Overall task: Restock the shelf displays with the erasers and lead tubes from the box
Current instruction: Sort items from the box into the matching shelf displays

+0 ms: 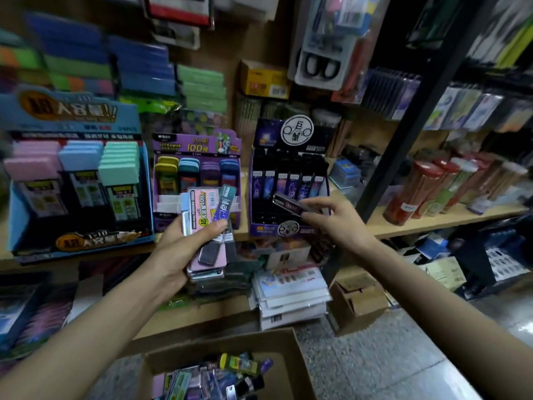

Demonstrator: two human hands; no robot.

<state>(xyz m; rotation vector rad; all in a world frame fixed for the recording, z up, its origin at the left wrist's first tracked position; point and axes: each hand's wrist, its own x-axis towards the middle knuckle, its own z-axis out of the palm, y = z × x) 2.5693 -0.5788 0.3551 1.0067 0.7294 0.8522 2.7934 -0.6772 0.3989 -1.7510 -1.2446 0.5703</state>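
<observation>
A pale wooden shelf board [427, 225] carries three displays side by side: a big blue cardboard display [72, 174], a purple cardboard display [196, 145] and a dark purple lead-tube display [288, 174]. A black metal upright [409, 131] stands close on that display's right. Below, an open brown cardboard box [282, 346] of mixed packs sits at the frame's lower edge. Both hands hover in the free space before the shelf's front edge. The left hand [178, 246] grips a stack of flat pink and purple packs [202, 209], thumb across the top. The right hand [334, 223] pinches a slim dark purple lead tube [288, 204], tilted, just before the dark display.
</observation>
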